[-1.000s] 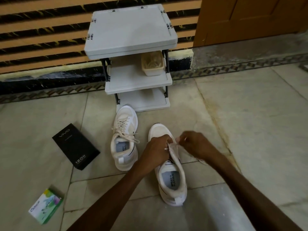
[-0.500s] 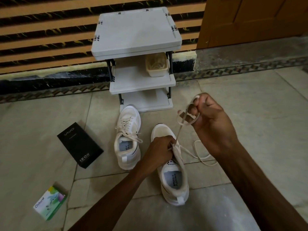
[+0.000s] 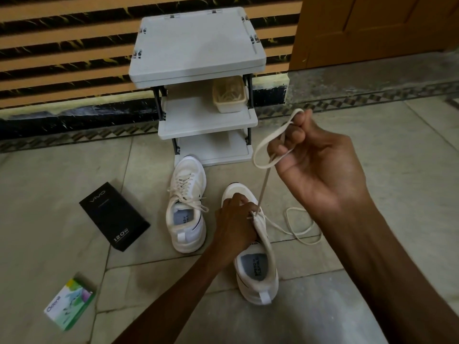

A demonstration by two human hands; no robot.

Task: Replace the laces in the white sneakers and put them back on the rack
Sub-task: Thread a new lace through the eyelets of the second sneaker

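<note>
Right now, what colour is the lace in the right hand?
Cream lace; the head view shows it best.

Dim, warm indoor light, even and diffuse, with no glare and no hard-edged shadows. One faint, soft shadow darkens the floor (image 3: 409, 170) at 7 o'clock. Wide-angle distortion bends the striped wall (image 3: 62, 53) and the floor's border toward 9 and 3 o'clock, and the rack (image 3: 198, 45) tapers downward. The right hand (image 3: 320, 165), close to the lens, looks slightly soft — fine texture is smeared throughout.
</note>
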